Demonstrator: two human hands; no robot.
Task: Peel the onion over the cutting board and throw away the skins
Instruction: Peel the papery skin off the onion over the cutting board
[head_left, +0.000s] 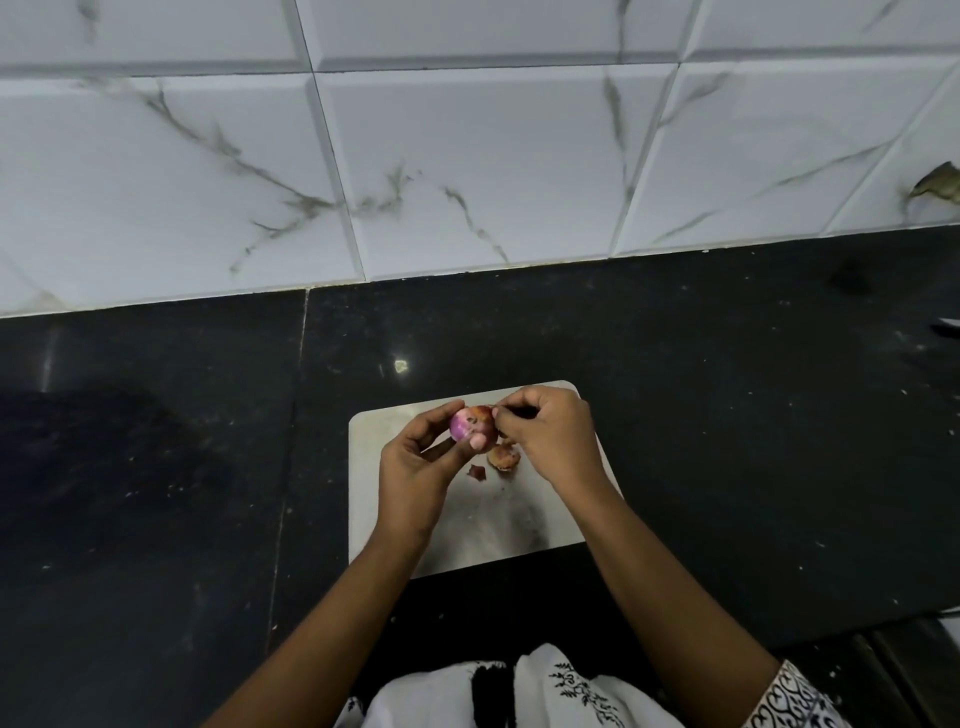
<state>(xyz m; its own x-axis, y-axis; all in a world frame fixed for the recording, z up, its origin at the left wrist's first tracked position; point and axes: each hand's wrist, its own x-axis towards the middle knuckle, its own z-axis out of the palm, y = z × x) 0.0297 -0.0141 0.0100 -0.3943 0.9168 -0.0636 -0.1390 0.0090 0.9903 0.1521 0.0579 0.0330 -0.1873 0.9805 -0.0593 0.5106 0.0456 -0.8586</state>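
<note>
Between both hands, the left hand (415, 462) grips the red onion (470, 427); the right hand (550, 441) seemingly pinches skin—peel gently above the cutting board (374, 431).

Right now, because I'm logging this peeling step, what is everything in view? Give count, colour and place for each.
small round pink-purple onion: one, pink-purple, held above the board's far part
loose papery onion skins: at least two, brown and reddish, on the board below the hands
pale grey rectangular cutting board: one, pale grey, on the counter
black speckled stone counter: one, black, under the board
white marble-veined wall tiles: several, white with grey veins, behind the counter
white black-patterned garment: one, bottom edge
left hand: one, fingers grip the onion
right hand: one, fingers pinch at the onion's right side
</note>
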